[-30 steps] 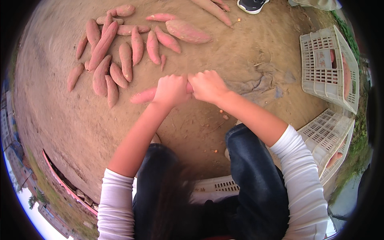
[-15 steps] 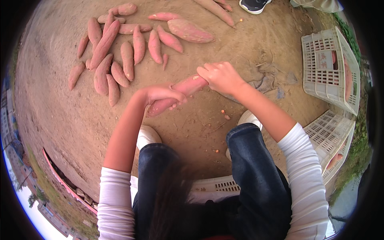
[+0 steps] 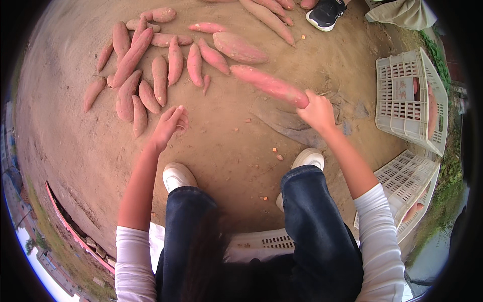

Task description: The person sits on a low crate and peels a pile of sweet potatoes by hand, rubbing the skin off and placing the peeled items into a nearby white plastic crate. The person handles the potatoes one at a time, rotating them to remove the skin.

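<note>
1 long swt potato [image 3: 269, 84]: gripping it by lower-R end w/ R hand [image 3: 318, 111], pointing it up-L over dirt [image 3: 226, 171]; poising L hand [image 3: 172, 126], loosely uncurled, near swt-potato pile [image 3: 132, 58].

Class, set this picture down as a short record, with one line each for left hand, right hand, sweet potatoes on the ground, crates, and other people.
Left hand: empty, fingers loosely curled, above bare ground
Right hand: grips one end of a long reddish sweet potato; its other end points to the upper left
Loose sweet potatoes: many at upper left, some overlapping; more along the top edge
Crates: two pale, slatted ones at right, reddish roots visible inside
Other people: a dark shoe at the top
</note>
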`<act>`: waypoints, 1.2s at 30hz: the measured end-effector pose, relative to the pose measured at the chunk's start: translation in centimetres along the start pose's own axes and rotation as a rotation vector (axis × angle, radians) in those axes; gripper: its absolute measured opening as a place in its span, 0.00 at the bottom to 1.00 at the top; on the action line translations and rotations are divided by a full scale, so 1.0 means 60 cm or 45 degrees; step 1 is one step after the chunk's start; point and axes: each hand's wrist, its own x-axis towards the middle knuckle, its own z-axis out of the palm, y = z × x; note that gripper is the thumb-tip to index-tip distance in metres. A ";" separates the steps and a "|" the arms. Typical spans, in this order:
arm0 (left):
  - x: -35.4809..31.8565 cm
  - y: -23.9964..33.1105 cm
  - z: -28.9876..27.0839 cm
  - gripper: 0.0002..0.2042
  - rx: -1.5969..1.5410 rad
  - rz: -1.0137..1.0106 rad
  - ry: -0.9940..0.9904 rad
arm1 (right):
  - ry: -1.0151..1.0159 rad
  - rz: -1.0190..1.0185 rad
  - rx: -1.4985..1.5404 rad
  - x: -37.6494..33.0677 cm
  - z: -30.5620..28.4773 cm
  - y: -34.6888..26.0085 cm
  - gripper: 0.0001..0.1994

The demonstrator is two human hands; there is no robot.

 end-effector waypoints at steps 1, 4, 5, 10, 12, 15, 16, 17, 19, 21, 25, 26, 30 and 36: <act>0.006 -0.002 0.022 0.20 -0.193 -0.023 0.033 | -0.037 0.005 0.064 -0.010 0.006 -0.017 0.13; 0.020 0.017 0.087 0.27 -0.763 -0.026 -0.207 | -0.231 0.008 0.282 -0.033 0.027 -0.095 0.15; 0.023 0.026 0.102 0.27 -0.914 0.024 -0.203 | -0.335 0.006 0.365 -0.040 0.034 -0.124 0.16; 0.037 0.038 0.090 0.25 -1.126 0.179 0.021 | -0.488 -0.014 0.440 -0.032 0.038 -0.172 0.16; 0.036 0.011 0.046 0.21 -1.150 0.263 0.008 | -0.509 -0.024 0.386 -0.031 0.035 -0.146 0.17; 0.038 -0.051 -0.035 0.11 -1.284 0.320 -0.017 | -0.530 0.092 0.458 -0.061 0.033 -0.084 0.17; 0.038 -0.073 -0.061 0.10 -1.258 0.305 0.043 | -0.545 0.209 0.535 -0.081 0.033 -0.060 0.17; 0.039 -0.097 -0.081 0.09 -1.224 0.294 0.113 | -0.409 0.247 0.558 -0.102 0.030 -0.033 0.18; 0.041 -0.135 -0.113 0.10 -1.174 0.126 0.359 | -0.125 0.319 0.620 -0.155 0.012 0.028 0.18; 0.047 -0.159 -0.134 0.10 -0.988 0.224 0.224 | 0.154 0.396 0.677 -0.209 -0.020 0.088 0.17; 0.059 -0.173 -0.151 0.10 -0.973 0.190 0.288 | 0.711 0.849 1.328 -0.322 -0.116 0.189 0.12; 0.058 -0.173 -0.153 0.10 -0.965 0.183 0.304 | 0.978 0.946 1.281 -0.344 -0.141 0.214 0.12; 0.043 -0.175 -0.143 0.09 -0.927 0.154 0.335 | 1.796 0.872 1.002 -0.470 -0.261 0.364 0.11; 0.022 -0.186 -0.118 0.09 -0.896 0.092 0.351 | 1.552 2.025 -0.493 -0.695 -0.379 0.640 0.42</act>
